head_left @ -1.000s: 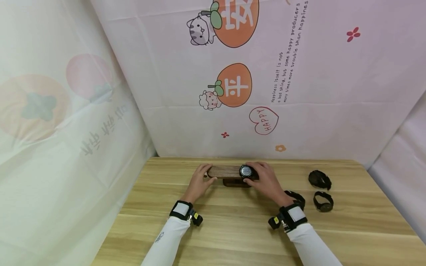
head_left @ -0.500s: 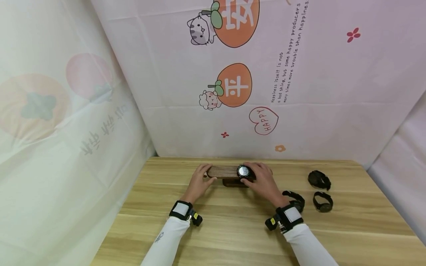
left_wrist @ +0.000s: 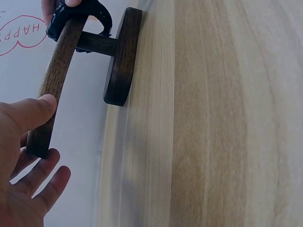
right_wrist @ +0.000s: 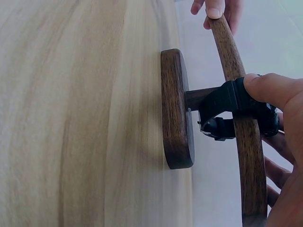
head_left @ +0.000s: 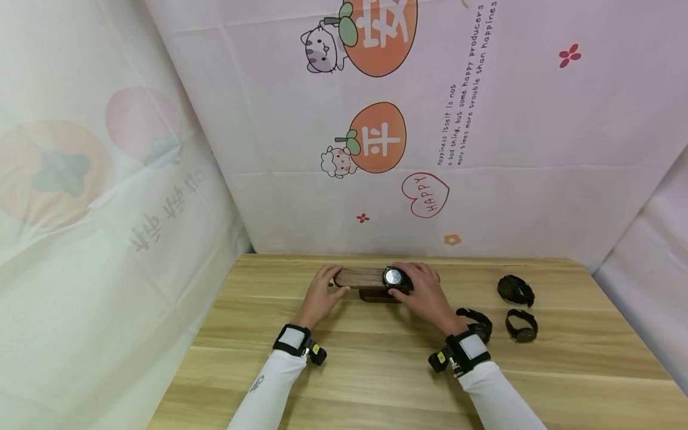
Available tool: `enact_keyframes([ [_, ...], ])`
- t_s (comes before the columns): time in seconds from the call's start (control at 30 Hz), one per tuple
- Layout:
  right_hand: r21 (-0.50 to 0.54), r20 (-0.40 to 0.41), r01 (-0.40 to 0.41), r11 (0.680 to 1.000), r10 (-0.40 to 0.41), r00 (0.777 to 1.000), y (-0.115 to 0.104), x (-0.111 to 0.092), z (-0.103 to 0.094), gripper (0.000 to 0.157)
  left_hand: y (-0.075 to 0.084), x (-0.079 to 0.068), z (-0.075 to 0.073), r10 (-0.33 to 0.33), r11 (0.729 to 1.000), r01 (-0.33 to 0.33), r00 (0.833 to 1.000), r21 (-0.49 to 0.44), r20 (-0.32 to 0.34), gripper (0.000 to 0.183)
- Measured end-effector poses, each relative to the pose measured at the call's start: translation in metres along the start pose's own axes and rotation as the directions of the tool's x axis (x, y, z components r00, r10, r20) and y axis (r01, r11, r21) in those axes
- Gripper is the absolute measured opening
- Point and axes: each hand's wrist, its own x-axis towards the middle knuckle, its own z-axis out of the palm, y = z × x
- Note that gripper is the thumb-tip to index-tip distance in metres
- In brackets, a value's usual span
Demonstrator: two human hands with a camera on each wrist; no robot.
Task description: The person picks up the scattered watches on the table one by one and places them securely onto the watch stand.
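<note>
A dark wooden watch stand point(head_left: 361, 278), with a horizontal bar on a short post, stands near the table's back edge. Its thick base point(right_wrist: 175, 113) rests on the table. My left hand point(head_left: 321, 298) holds the bar's left end between thumb and fingers; in the left wrist view its outer fingers are spread below. Looped around the bar is a black wristwatch point(head_left: 393, 277) with a round face. My right hand point(head_left: 429, 298) pinches this watch, its thumb point(right_wrist: 265, 87) on the case and strap. Part of the bar's right half is hidden behind that hand in the head view.
Right of the stand, on the wooden table point(head_left: 371, 370), lie more black watches: one point(head_left: 475, 325) partly behind the right wrist, one point(head_left: 516, 290) farther back, one point(head_left: 522, 326) nearer. A printed white cloth point(head_left: 301, 209) hangs behind the table.
The right hand and the watch have shifted slightly left along the bar, then stayed there over the last half second. The left hand keeps its place on the bar's end.
</note>
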Motion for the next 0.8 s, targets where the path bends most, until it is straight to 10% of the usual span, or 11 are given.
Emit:
enact_keyframes([
  [0.8, 0.001, 0.046, 0.105, 0.994, -0.105, 0.993, 0.009, -0.009, -0.02, 0.069, 0.002, 0.0, -0.003, -0.024, 1.0, 0.024, 0.999, 0.012, 0.028, 0.058],
])
